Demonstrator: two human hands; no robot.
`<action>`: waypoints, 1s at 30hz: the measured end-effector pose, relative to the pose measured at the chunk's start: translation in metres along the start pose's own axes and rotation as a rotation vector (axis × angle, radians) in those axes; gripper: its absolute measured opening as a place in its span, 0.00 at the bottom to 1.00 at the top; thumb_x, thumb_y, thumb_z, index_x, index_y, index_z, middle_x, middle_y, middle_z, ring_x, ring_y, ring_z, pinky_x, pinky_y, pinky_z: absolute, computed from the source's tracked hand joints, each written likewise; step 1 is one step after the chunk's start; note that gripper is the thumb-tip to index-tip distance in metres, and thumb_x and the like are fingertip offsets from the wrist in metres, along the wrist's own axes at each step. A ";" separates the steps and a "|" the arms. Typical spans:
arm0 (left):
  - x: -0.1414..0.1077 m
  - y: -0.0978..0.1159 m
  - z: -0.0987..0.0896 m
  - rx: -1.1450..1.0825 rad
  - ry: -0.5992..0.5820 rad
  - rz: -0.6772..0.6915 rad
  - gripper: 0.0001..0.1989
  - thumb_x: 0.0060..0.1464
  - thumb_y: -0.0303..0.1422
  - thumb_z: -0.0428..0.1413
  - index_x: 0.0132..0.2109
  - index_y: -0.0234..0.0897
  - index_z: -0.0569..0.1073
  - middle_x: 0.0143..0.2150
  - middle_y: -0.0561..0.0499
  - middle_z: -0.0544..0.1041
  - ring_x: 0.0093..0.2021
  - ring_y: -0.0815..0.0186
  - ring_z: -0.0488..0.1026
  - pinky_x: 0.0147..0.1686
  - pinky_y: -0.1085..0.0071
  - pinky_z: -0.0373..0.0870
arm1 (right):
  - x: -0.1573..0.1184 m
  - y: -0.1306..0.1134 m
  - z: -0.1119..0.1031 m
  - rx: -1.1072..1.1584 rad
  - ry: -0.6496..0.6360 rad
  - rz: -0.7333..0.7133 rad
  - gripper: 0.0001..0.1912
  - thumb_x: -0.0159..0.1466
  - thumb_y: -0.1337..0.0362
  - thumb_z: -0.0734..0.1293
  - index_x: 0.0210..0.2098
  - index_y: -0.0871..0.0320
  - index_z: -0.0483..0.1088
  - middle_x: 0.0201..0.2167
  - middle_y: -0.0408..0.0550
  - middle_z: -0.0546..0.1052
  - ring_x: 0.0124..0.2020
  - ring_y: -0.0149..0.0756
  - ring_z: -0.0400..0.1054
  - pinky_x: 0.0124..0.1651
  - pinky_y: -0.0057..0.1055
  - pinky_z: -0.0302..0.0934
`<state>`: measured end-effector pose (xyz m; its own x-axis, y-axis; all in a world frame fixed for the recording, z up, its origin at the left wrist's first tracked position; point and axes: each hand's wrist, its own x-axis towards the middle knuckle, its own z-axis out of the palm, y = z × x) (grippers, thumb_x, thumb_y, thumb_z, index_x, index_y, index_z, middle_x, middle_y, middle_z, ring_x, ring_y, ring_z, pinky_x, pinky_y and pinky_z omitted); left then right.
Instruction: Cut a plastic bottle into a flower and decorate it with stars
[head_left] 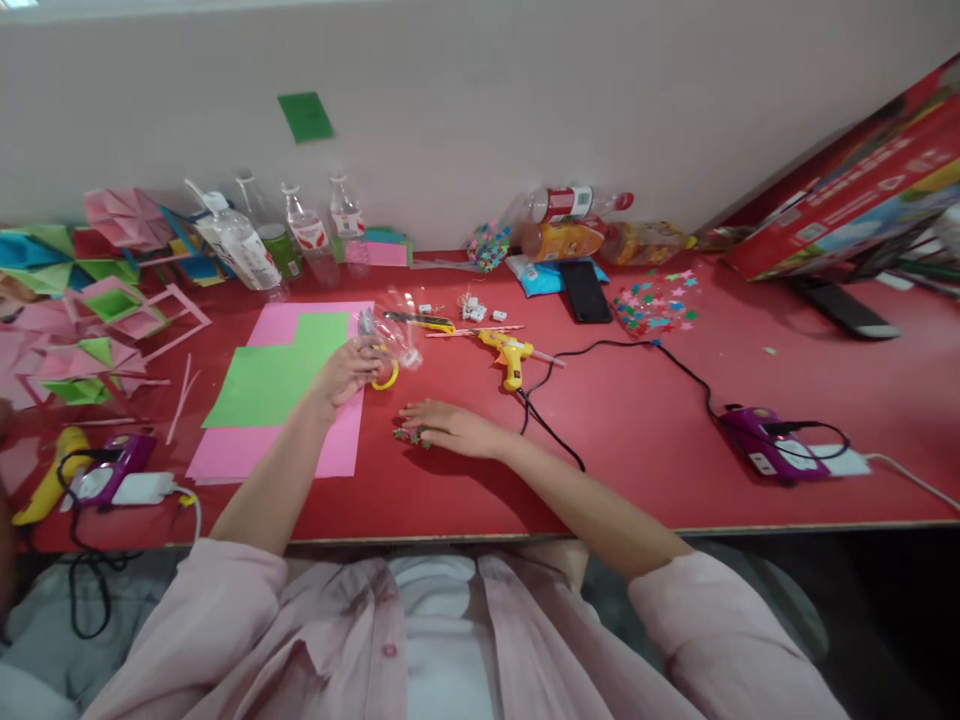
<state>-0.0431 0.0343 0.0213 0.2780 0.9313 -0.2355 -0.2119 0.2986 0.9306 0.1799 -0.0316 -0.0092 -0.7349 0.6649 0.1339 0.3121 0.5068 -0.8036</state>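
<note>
the person's left hand [351,370] is over the yellow-handled scissors [385,378], at the edge of the green paper [262,385] and pink paper [337,458]. its fingers are bent, but you cannot tell if they grip the scissors. a crinkly clear plastic piece [406,345] is right by those fingers. the right hand [456,430] is wide, palm down and fingers long, low over the red table [637,490]. little shiny stars [412,437] peek out by its fingertips, and you cannot tell if they touch. the scissors and the stars are both on the table, in front of the person. a yellow glue gun [514,362] lies on the right side of the hands, near a black phone [586,292]. a yellow and black cutter [435,323] lies behind the scissors. clear bottles [306,225] stand by the wall [450,100].
</note>
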 end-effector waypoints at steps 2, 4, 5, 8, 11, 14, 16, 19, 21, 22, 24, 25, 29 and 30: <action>0.001 -0.006 0.006 0.086 0.000 -0.005 0.19 0.35 0.21 0.60 0.38 0.35 0.66 0.32 0.52 0.78 0.27 0.73 0.72 0.26 0.78 0.66 | 0.002 0.002 -0.008 0.148 0.328 0.234 0.06 0.59 0.61 0.66 0.34 0.54 0.75 0.45 0.45 0.78 0.55 0.37 0.66 0.61 0.38 0.54; 0.002 -0.011 0.011 0.149 0.002 0.008 0.19 0.34 0.22 0.59 0.37 0.36 0.65 0.31 0.52 0.78 0.25 0.73 0.71 0.25 0.77 0.65 | 0.005 0.007 -0.020 0.186 0.524 0.372 0.09 0.61 0.61 0.60 0.31 0.56 0.71 0.39 0.48 0.79 0.45 0.38 0.72 0.52 0.40 0.64; 0.003 -0.012 0.013 0.173 0.009 0.020 0.18 0.34 0.22 0.59 0.36 0.36 0.65 0.30 0.52 0.78 0.25 0.73 0.71 0.25 0.77 0.64 | 0.006 0.011 -0.027 0.210 0.580 0.417 0.12 0.62 0.61 0.56 0.30 0.57 0.69 0.36 0.49 0.79 0.40 0.37 0.74 0.44 0.38 0.67; 0.004 -0.016 0.017 0.242 0.011 0.037 0.16 0.35 0.23 0.58 0.35 0.37 0.65 0.30 0.53 0.78 0.25 0.72 0.71 0.26 0.76 0.64 | 0.007 0.016 -0.042 0.286 0.658 0.505 0.10 0.60 0.62 0.54 0.29 0.57 0.64 0.33 0.49 0.78 0.29 0.34 0.74 0.29 0.30 0.68; 0.007 -0.018 0.019 0.287 0.020 0.036 0.16 0.35 0.23 0.57 0.35 0.37 0.65 0.29 0.54 0.78 0.25 0.72 0.71 0.26 0.76 0.64 | 0.006 0.015 -0.045 0.316 0.693 0.563 0.09 0.59 0.59 0.56 0.27 0.56 0.63 0.31 0.47 0.77 0.24 0.32 0.72 0.24 0.27 0.66; 0.011 -0.022 0.019 0.303 0.032 0.049 0.15 0.35 0.23 0.56 0.35 0.37 0.64 0.28 0.54 0.77 0.25 0.72 0.71 0.25 0.76 0.63 | 0.005 0.014 -0.044 0.292 0.710 0.614 0.12 0.59 0.56 0.57 0.26 0.56 0.63 0.27 0.45 0.76 0.23 0.31 0.70 0.24 0.28 0.66; 0.013 -0.024 0.019 0.306 0.034 0.070 0.15 0.36 0.23 0.56 0.35 0.37 0.64 0.28 0.54 0.77 0.25 0.72 0.71 0.25 0.76 0.63 | 0.003 0.015 -0.045 0.245 0.708 0.642 0.13 0.59 0.55 0.58 0.25 0.56 0.64 0.23 0.43 0.74 0.23 0.32 0.70 0.26 0.28 0.65; 0.015 -0.024 0.016 0.328 0.027 0.079 0.14 0.38 0.23 0.56 0.36 0.37 0.64 0.30 0.53 0.77 0.25 0.72 0.71 0.25 0.76 0.63 | 0.000 0.019 -0.050 0.130 0.694 0.678 0.15 0.59 0.54 0.60 0.21 0.57 0.64 0.17 0.41 0.70 0.23 0.33 0.69 0.28 0.29 0.64; 0.015 -0.022 0.015 0.354 0.025 0.064 0.14 0.39 0.24 0.56 0.37 0.36 0.65 0.31 0.52 0.78 0.25 0.72 0.72 0.25 0.76 0.64 | -0.003 0.021 -0.056 0.043 0.686 0.698 0.17 0.59 0.54 0.60 0.19 0.56 0.64 0.15 0.41 0.69 0.23 0.34 0.68 0.30 0.29 0.63; 0.015 -0.021 0.014 0.365 0.026 0.055 0.14 0.40 0.25 0.57 0.37 0.36 0.66 0.32 0.52 0.78 0.25 0.72 0.72 0.26 0.76 0.65 | -0.004 0.022 -0.058 0.003 0.684 0.708 0.18 0.60 0.53 0.60 0.18 0.56 0.64 0.14 0.42 0.69 0.24 0.34 0.68 0.30 0.29 0.62; 0.016 -0.020 0.013 0.374 0.040 0.042 0.14 0.41 0.26 0.57 0.39 0.36 0.66 0.32 0.51 0.78 0.25 0.71 0.73 0.27 0.75 0.67 | -0.006 0.022 -0.064 -0.072 0.687 0.731 0.20 0.62 0.52 0.58 0.20 0.56 0.65 0.15 0.43 0.70 0.24 0.35 0.69 0.30 0.29 0.62; 0.016 -0.019 0.012 0.373 0.048 0.035 0.14 0.41 0.26 0.58 0.39 0.36 0.67 0.32 0.52 0.78 0.26 0.71 0.73 0.27 0.74 0.67 | -0.007 0.021 -0.068 -0.107 0.689 0.746 0.20 0.63 0.52 0.57 0.21 0.57 0.67 0.16 0.43 0.71 0.24 0.35 0.69 0.30 0.29 0.61; 0.017 -0.017 0.009 0.362 0.070 0.035 0.15 0.41 0.27 0.59 0.40 0.35 0.68 0.31 0.51 0.78 0.28 0.70 0.74 0.29 0.74 0.69 | -0.014 0.016 -0.083 -0.268 0.682 0.837 0.21 0.65 0.52 0.55 0.27 0.58 0.70 0.21 0.46 0.74 0.26 0.37 0.70 0.28 0.29 0.60; 0.016 -0.016 0.007 0.363 0.073 0.045 0.16 0.40 0.28 0.59 0.40 0.35 0.68 0.32 0.51 0.78 0.28 0.70 0.74 0.30 0.73 0.70 | -0.017 0.015 -0.087 -0.315 0.676 0.865 0.20 0.64 0.53 0.56 0.27 0.58 0.70 0.23 0.48 0.75 0.28 0.39 0.71 0.30 0.29 0.60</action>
<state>-0.0283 0.0428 0.0044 0.2057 0.9581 -0.1992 0.1270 0.1757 0.9762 0.2493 0.0127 0.0275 0.2449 0.9690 -0.0325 0.7635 -0.2134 -0.6095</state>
